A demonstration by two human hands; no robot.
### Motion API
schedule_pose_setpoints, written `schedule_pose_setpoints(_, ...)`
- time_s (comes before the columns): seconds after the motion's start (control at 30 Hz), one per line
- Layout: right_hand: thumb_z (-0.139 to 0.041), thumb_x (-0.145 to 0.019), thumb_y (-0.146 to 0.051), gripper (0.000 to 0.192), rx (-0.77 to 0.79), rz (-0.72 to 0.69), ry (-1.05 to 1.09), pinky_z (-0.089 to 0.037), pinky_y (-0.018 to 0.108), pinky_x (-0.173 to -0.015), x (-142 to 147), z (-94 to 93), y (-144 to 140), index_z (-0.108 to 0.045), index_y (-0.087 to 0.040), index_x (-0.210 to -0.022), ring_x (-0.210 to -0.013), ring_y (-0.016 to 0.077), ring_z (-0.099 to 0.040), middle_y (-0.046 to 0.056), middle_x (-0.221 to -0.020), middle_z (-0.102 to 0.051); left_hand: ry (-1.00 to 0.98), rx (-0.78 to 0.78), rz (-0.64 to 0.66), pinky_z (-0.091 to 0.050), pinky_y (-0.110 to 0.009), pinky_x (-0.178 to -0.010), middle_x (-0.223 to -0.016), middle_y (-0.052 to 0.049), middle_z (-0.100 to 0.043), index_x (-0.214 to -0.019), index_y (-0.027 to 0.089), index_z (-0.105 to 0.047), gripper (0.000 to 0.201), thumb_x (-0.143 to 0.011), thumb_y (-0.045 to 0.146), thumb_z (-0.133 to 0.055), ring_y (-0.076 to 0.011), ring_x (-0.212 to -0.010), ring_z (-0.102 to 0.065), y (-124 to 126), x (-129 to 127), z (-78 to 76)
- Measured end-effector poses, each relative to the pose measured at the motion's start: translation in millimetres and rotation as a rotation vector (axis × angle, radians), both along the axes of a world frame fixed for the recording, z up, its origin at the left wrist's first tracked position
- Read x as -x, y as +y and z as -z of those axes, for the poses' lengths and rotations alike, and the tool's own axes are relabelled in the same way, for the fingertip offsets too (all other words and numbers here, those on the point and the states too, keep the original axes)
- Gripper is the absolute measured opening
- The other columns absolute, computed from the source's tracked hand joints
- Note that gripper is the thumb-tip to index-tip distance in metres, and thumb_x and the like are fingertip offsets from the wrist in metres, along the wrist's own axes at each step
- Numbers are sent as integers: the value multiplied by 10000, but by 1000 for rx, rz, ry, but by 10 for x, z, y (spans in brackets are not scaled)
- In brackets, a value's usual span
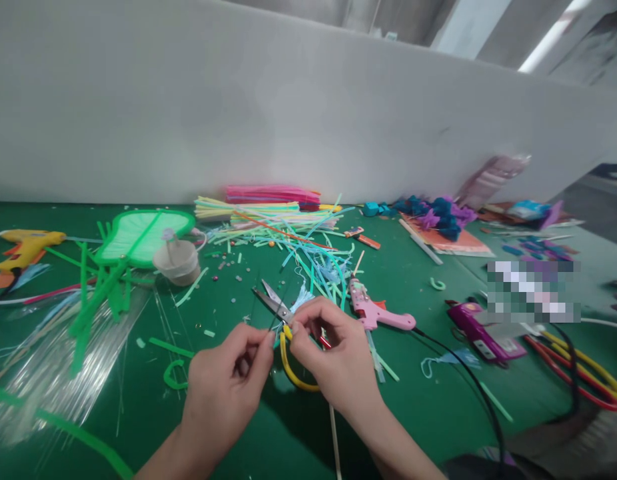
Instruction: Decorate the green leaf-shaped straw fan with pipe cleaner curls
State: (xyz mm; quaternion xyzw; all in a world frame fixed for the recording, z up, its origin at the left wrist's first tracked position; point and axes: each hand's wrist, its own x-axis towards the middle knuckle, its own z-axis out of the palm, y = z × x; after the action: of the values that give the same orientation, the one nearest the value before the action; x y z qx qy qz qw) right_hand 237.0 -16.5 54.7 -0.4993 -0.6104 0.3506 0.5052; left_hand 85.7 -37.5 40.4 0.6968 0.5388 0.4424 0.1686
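My left hand (231, 373) is closed in a pinch, with a thin dark strand (273, 324) at its fingertips. Close beside it, my right hand (333, 350) is also closed, thumb against forefinger; whatever it pinches is too small to make out. Scissors (276, 303) with yellow and red handles are under my right hand, blades parted and pointing away to the left. Part of the handles is hidden by the fingers, so I cannot tell whether they rest on the table. Just beyond the blades lies a light blue tassel (302, 298).
Pipe cleaners (268, 207) are heaped by the back wall. A pink glue gun (383, 313) lies right of my hands, its cord running forward. Leftward are a green fan shape (143, 238), a plastic cup (177, 263) and a yellow glue gun (31, 248). A purple device (481, 333) sits right.
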Motion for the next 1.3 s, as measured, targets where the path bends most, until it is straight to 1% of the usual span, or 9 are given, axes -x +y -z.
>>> schedule_pose_setpoints(0.3,-514,-851,-214,137,-35,-70,23,-448,300,-676,-49,-89,-67,-634,-195,-915,-784,166,-580,33,-858,-626,-262,214,96,-399,-171,-405,-489,59,-589,-781,205,-609,199,-928,306,-522,-80,-373,-521,-71,-41,-87)
schedule_pose_setpoints(0.43,-591,-828,-252,57,25,-90,31,-421,269,-610,-49,-118,-85,-583,-195,-821,-669,136,-525,-2,-757,-583,-352,271,98,-387,-174,-384,-488,51,-586,-792,203,-605,208,-928,339,-526,-86,-367,-515,-76,-39,-81)
schedule_pose_setpoints(0.67,-421,-978,-407,365,113,-153,-48,-301,240,-514,-62,-39,-51,-431,-204,-675,-549,100,-365,-54,-594,-396,-441,381,83,-375,-178,-379,-503,45,-592,-833,199,-599,230,-921,401,-531,-85,-365,-492,-57,-31,-72)
schedule_pose_setpoints(0.8,-394,-989,-445,496,139,-184,-119,-318,250,-509,-66,7,-28,-421,-198,-560,-498,101,-397,-47,-510,-408,-470,414,87,-375,-182,-371,-507,60,-603,-1038,204,-597,260,-910,425,-547,-85,-349,-473,-48,-12,-47)
schedule_pose_setpoints(0.87,-489,-962,-387,368,88,-182,-159,-416,254,-600,-80,10,-5,-578,-190,-664,-612,129,-545,-13,-629,-586,-513,422,66,-399,-183,-391,-535,57,-626,-1097,203,-586,286,-902,412,-566,-84,-364,-488,-23,18,-56)
schedule_pose_setpoints(0.93,-574,-919,-295,161,-13,-159,-238,-477,297,-819,-102,11,17,-655,-218,-1034,-942,180,-621,44,-1022,-689,-619,399,10,-459,-185,-461,-633,33,-672,-1037,201,-595,230,-882,371,-604,-92,-462,-574,28,65,-85)
schedule_pose_setpoints(1.0,-587,-911,-277,358,-70,-138,-381,-438,376,-987,-126,25,20,-561,-244,-1267,-1180,221,-538,79,-1286,-601,-793,365,-59,-476,-176,-487,-725,21,-688,-931,200,-586,134,-862,309,-622,-88,-522,-608,100,126,-124)
schedule_pose_setpoints(1.17,-760,-741,-485,517,99,-86,-965,-467,548,-907,-145,167,-105,-668,-158,-1131,-1081,390,-553,183,-1132,-626,-1158,476,-57,-164,-143,-287,-504,113,-421,-907,221,-567,87,-896,307,-580,-2,-278,-200,275,284,-166)
schedule_pose_setpoints(1.3,-844,-630,-427,770,147,-41,-1085,-477,537,-893,-138,300,-184,-580,-127,-1289,-1064,407,-556,210,-1121,-591,-1225,542,32,-148,-154,-290,-473,119,-321,-943,240,-582,113,-920,350,-572,-19,-297,-156,327,363,-116)
